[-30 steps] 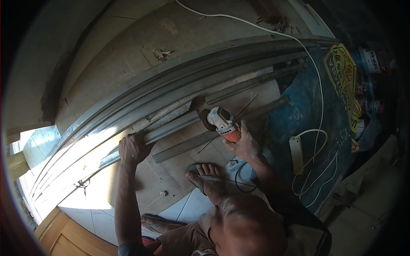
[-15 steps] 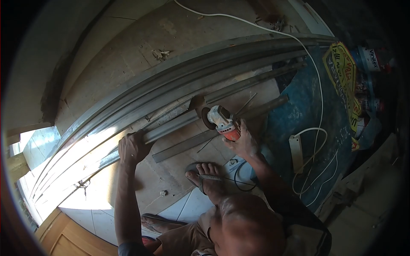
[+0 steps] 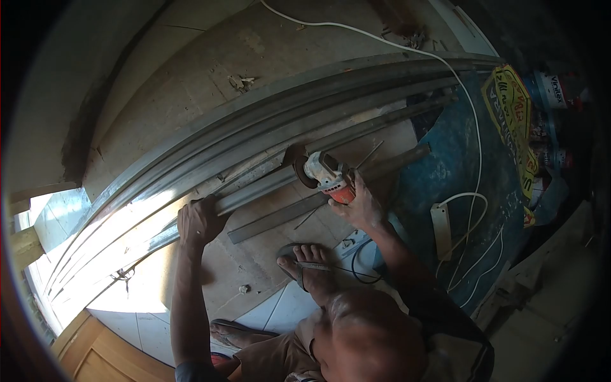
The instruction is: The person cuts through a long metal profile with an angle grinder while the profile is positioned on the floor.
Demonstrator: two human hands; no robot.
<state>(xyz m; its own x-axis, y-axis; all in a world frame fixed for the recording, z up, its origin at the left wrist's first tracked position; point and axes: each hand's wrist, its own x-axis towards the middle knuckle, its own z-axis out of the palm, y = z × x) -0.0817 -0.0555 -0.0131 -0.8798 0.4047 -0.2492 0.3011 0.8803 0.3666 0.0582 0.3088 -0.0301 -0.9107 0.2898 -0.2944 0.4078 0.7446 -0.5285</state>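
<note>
My right hand [image 3: 363, 207] is wrapped round the orange rear body of an angle grinder [image 3: 324, 170], its white-grey head pointing up and left. The grinder's dark disc [image 3: 304, 172] sits right at the end of a grey metal channel [image 3: 258, 191]. Farther along that channel, my left hand [image 3: 200, 221] grips it with fingers curled over the top. Below the channel lies a shorter metal piece [image 3: 273, 218] on the floor. Several long metal profiles [image 3: 254, 121] run side by side beyond both hands.
A white cable [image 3: 474, 114] crosses the profiles and a blue sheet [image 3: 433, 184]. On that sheet lies a white power strip [image 3: 440, 229]. Paint cans [image 3: 552, 89] and a yellow printed banner [image 3: 512, 114] are at the right. A sandalled foot [image 3: 309, 267] stands near the grinder.
My right hand has moved the grinder slightly up and left, bringing its disc closer over the channel's end. My left hand has stayed in place.
</note>
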